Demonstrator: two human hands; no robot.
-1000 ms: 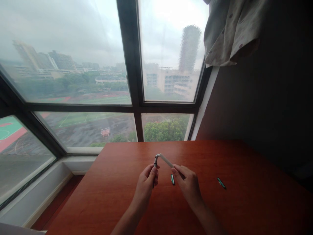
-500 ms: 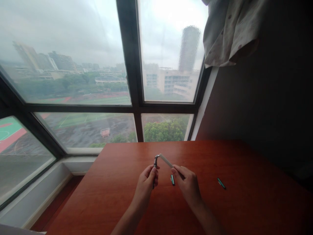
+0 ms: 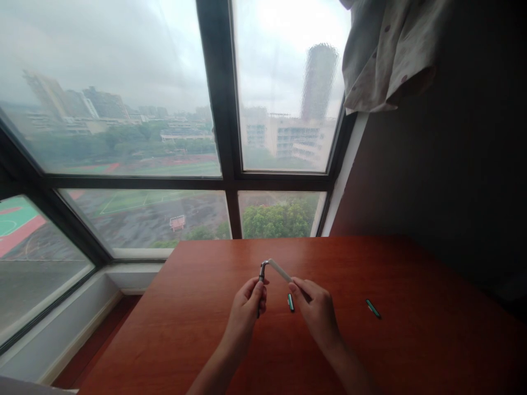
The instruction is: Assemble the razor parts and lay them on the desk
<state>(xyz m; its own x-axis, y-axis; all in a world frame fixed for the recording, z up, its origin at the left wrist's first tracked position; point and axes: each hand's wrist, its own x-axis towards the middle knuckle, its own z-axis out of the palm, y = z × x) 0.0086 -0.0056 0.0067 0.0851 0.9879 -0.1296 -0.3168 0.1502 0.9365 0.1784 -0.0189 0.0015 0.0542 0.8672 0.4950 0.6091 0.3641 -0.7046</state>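
Above a reddish wooden table (image 3: 411,351), my left hand (image 3: 247,306) pinches a dark slim pen part (image 3: 262,272) upright. My right hand (image 3: 316,311) pinches a white slim tube (image 3: 280,270) that slants up and left. The tips of the two parts meet at the top, between my hands. A small dark and teal piece (image 3: 290,302) lies on the table between my hands. Another teal piece (image 3: 373,308) lies to the right of my right hand.
The table stands in a corner, with large windows (image 3: 144,137) behind and left, and a dark wall (image 3: 453,164) on the right. A pale spotted cloth (image 3: 387,55) hangs at the upper right.
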